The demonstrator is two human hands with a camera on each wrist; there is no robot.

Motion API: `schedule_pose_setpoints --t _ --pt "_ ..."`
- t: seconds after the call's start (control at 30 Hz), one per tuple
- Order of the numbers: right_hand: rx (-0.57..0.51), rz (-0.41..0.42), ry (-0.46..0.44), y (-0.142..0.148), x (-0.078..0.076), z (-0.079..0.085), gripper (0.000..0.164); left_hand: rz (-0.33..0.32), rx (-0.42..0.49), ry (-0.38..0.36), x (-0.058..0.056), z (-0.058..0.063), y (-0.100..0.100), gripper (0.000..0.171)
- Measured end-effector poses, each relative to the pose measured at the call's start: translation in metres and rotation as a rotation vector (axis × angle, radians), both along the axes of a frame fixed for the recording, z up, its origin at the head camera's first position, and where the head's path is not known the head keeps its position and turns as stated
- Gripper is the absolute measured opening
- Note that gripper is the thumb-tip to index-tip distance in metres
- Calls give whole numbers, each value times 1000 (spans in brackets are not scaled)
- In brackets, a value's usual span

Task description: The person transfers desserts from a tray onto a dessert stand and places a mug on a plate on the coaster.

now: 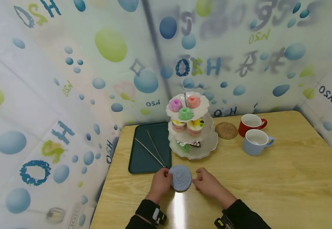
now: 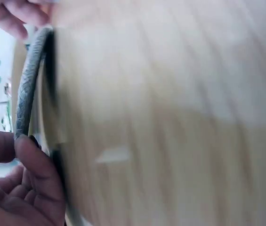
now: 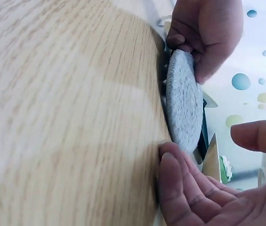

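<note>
A round grey-blue woven coaster (image 1: 180,178) is held just above the table in front of the person. My left hand (image 1: 161,182) pinches its left edge between thumb and fingers; the left wrist view shows the coaster (image 2: 29,82) edge-on in that pinch. At the opposite edge is my right hand (image 1: 208,184). In the right wrist view, that hand's fingertips (image 3: 169,162) meet the near end of the coaster (image 3: 184,101), while its thumb (image 3: 250,136) stands well away from it.
Behind the left hand, a dark green tray (image 1: 135,159) bears metal tongs (image 1: 151,151). A three-tier dessert stand (image 1: 193,154) with toy cakes rises at the back. Right of it are a brown woven coaster (image 1: 226,130), a red mug (image 1: 247,124) and a blue mug (image 1: 254,143).
</note>
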State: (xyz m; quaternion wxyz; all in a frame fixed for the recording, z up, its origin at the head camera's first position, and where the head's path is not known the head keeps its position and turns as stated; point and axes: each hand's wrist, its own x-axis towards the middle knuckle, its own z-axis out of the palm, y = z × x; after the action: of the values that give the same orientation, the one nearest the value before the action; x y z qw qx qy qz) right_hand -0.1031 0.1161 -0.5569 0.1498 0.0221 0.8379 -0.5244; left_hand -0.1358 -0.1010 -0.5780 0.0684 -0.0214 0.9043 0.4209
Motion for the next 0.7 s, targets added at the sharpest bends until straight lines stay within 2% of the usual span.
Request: schedule_pose_setpoints --t 0.13,0.27,0.33,0.43,0.57,0.7 --pt "37 96 38 6 1 -3 54 14 -109 22 -1 1 -5 13" --pt "2 220 28 14 -2 -6 62 17 -170 25 -5 2 -4 18" --pt "-9 249 12 14 -6 -6 62 17 -193 18 -9 3 -6 20" --pt "-19 253 0 10 -11 -5 61 15 -213 0 -13 5 -12 22" --pt "-36 242 -16 8 -12 -2 60 33 -235 -7 -13 9 -14 21" --pt "-1 169 -33 36 -10 15 61 43 -240 -3 -8 12 -12 16"
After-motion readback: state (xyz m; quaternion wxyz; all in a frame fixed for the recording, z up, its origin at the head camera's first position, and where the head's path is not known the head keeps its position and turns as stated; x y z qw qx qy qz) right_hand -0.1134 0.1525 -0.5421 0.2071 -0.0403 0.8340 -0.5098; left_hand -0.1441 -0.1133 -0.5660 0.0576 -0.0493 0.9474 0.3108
